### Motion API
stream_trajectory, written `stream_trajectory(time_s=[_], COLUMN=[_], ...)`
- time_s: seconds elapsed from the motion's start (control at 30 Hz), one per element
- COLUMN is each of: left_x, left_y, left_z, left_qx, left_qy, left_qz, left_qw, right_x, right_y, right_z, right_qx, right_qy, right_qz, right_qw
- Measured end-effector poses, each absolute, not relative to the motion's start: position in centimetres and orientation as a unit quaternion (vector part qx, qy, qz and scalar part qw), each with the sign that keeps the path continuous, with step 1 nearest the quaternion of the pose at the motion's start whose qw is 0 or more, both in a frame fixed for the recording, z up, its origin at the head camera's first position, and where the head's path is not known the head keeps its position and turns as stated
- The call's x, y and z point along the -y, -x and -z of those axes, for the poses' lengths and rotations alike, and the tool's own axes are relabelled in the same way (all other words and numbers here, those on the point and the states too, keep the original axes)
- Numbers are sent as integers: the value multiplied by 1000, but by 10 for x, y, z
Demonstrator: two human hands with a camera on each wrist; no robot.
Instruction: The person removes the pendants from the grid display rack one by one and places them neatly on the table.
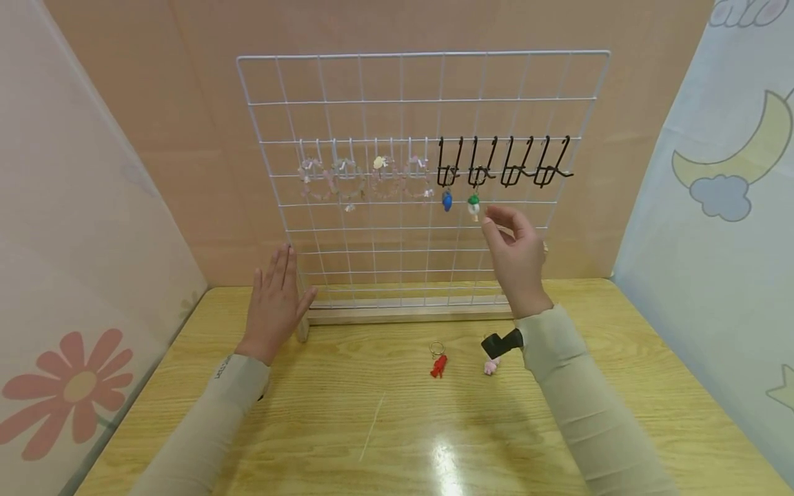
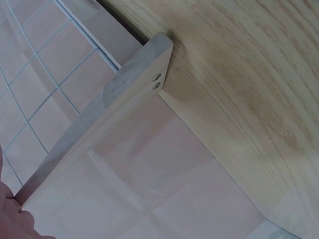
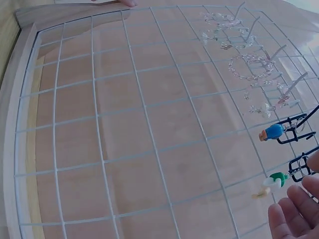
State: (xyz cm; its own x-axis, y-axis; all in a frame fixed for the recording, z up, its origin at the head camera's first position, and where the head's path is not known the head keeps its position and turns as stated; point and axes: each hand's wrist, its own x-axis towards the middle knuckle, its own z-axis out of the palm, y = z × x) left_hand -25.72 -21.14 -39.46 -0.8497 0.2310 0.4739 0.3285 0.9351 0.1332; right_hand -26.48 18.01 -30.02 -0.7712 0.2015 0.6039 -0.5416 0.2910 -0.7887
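Note:
My left hand point(image 1: 275, 303) rests with straight fingers against the left upright of the wire grid rack point(image 1: 403, 231); in the left wrist view its fingers point(image 2: 17, 219) touch the wooden side post point(image 2: 107, 107). Beside a green and white figure keychain point(image 1: 474, 205), my right hand point(image 1: 516, 251) is raised with loosely bent fingers and holds nothing. That keychain hangs from a black hook point(image 1: 479, 176). To its left a blue figure keychain point(image 1: 447, 200) hangs from another black hook point(image 1: 445, 176). The right wrist view shows the fingers point(image 3: 296, 209) just beside the green and white figure point(image 3: 275, 180).
Beaded bracelets point(image 1: 347, 180) hang from pale hooks on the grid's left half. Two more black hooks point(image 1: 546, 173) are at the right. On the wooden table point(image 1: 310, 413) lie a red figure keychain point(image 1: 439, 365) and a pink one point(image 1: 491, 366), partly hidden by the right wrist's black strap piece.

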Motion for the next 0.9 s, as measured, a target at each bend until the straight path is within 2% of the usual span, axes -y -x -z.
stream_trajectory(time_s=[0.43,0.9], left_x=[212,212], left_y=[257,258], left_z=[396,394], left_qx=[955,956], left_qy=[147,149], left_qz=[104,102], left_qw=[235,231], right_x=[-176,-166], right_y=[283,294], right_z=[280,268], right_qx=[746,713], right_qy=[-66,-49], right_qz=[-608,-659], right_qw=[262,234])
